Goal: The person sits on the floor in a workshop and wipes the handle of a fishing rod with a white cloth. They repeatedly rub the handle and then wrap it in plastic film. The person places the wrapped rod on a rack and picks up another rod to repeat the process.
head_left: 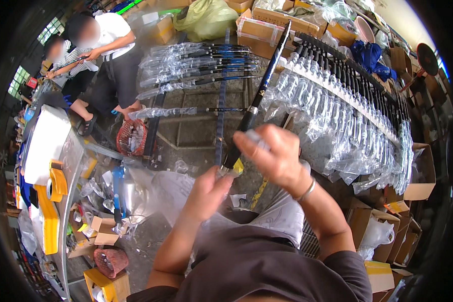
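A black and blue fishing rod (250, 111) slants up and away in front of me, its far tip near the cardboard boxes. My left hand (206, 193) is closed round its butt end, where some yellow and clear material shows. Higher up, my right hand (273, 153) is a closed fist beside the rod's handle. Something small and whitish shows between its fingers, too blurred to name; whether this fist also touches the rod is hard to tell. A metal bracelet (308, 190) circles my right wrist.
Several plastic-sleeved rods (186, 68) lie across a metal stand ahead. A rack of wrapped rods (332, 100) fills the right side. Two people stand far left, near a red basket (131, 137). A table with tape rolls (57, 185) is at left; cardboard boxes (367, 229) lie right.
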`<action>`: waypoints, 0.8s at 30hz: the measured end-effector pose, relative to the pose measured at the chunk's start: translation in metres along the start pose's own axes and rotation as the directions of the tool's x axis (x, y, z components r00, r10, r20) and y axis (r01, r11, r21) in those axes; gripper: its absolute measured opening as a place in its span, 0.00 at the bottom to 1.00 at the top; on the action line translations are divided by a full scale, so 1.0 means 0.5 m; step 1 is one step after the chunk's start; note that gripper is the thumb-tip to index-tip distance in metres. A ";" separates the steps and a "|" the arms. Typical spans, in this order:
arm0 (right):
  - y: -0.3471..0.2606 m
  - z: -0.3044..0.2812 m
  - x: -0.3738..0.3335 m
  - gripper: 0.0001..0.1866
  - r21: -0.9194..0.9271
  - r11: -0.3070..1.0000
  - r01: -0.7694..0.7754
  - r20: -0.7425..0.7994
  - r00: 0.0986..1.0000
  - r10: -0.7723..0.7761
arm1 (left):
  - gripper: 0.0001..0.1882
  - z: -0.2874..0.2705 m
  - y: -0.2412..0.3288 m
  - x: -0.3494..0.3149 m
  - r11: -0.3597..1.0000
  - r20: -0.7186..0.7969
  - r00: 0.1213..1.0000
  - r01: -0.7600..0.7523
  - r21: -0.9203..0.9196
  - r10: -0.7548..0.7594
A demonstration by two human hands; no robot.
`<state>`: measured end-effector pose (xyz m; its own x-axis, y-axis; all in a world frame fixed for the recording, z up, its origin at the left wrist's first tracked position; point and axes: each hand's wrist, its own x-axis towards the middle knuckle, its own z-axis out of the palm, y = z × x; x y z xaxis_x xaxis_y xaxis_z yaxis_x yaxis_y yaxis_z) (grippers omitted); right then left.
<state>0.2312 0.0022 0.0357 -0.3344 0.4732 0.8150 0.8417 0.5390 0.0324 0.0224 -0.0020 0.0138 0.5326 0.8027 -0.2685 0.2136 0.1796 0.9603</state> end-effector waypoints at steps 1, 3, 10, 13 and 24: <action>-0.025 0.000 -0.003 0.18 0.009 1.000 0.008 0.072 0.997 -0.008 | 0.13 0.004 0.004 0.004 0.979 -0.075 0.995 -0.054 0.196 0.069; -0.019 0.000 -0.004 0.18 0.046 0.998 0.041 0.144 0.988 -0.047 | 0.13 0.013 0.014 0.000 0.917 -0.118 0.967 -0.171 0.360 0.226; 0.030 0.003 -0.008 0.18 -0.097 0.989 -0.109 0.065 0.991 0.115 | 0.12 0.023 0.010 -0.005 0.768 -0.158 0.905 -0.230 0.598 0.395; -0.036 -0.001 -0.012 0.18 0.024 1.000 -0.009 0.126 0.992 0.005 | 0.11 0.026 0.012 -0.004 0.721 -0.175 0.875 -0.243 0.648 0.452; 0.008 0.002 -0.017 0.19 -0.058 0.997 -0.047 0.081 0.995 0.051 | 0.12 0.027 0.012 -0.004 0.734 -0.161 0.886 -0.244 0.634 0.434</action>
<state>0.2370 0.0011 0.0282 -0.3240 0.5553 0.7659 0.8794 0.4752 0.0275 0.0337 -0.0103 0.0192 0.4326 0.8811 0.1913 0.5461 -0.4249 0.7220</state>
